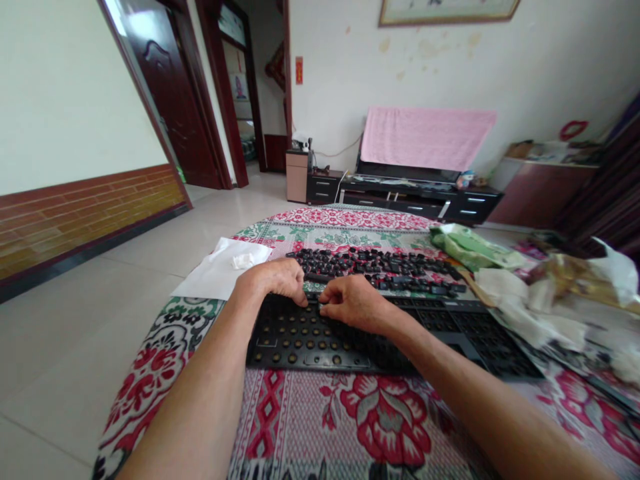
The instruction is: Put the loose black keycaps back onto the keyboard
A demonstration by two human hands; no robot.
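A black keyboard (300, 360) with its keycaps off lies on the table, its rows of round key seats bare. My left hand (285, 277) is closed at the keyboard's back edge, thumb pressed down on the frame and the other fingers curled behind it. Close beside it, my right hand (353, 301) is pinched over the upper key rows. A tiny pale bit shows at its fingertips, too small to name. Loose black keycaps (385, 263) lie spread in a heap just behind the keyboard.
White paper (205, 270) with a crumpled tissue (243, 261) lies at the left. To the right are a green plastic packet (467, 247) and crumpled wrappings (535, 307). A patterned cloth (385, 420) covers the table. A pink towel (425, 137) hangs over a screen beyond.
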